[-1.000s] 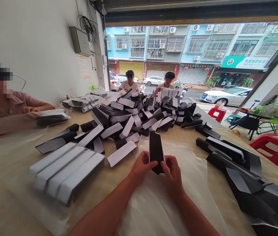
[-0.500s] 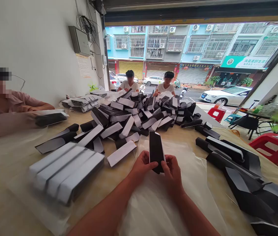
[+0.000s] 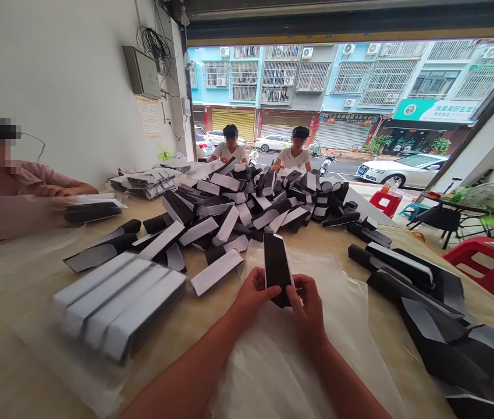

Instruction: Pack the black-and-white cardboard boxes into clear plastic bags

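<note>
A narrow black-and-white paper box (image 3: 277, 265) stands tilted up between my two hands, its black face toward me. My left hand (image 3: 255, 291) grips its left edge, thumb across the lower front. On the right edge, my right hand (image 3: 305, 299) is closed around it, with the thumb near the bottom. Beneath both hands lies a stack of translucent plastic bags (image 3: 299, 366). To the left, several white-topped boxes (image 3: 120, 299) sit side by side in a clear bag. One loose white box (image 3: 217, 272) rests just left of my hands.
A large heap of black-and-white boxes (image 3: 238, 203) covers the table's middle. More flat black pieces (image 3: 443, 314) lie along the right edge. A co-worker (image 3: 32, 186) sits at left with a bagged bundle (image 3: 93, 210); two people sit beyond the heap. A red stool (image 3: 486, 262) stands at right.
Almost nothing differs. Both hands keep hold of the box in the same place, and the view has shifted very slightly.
</note>
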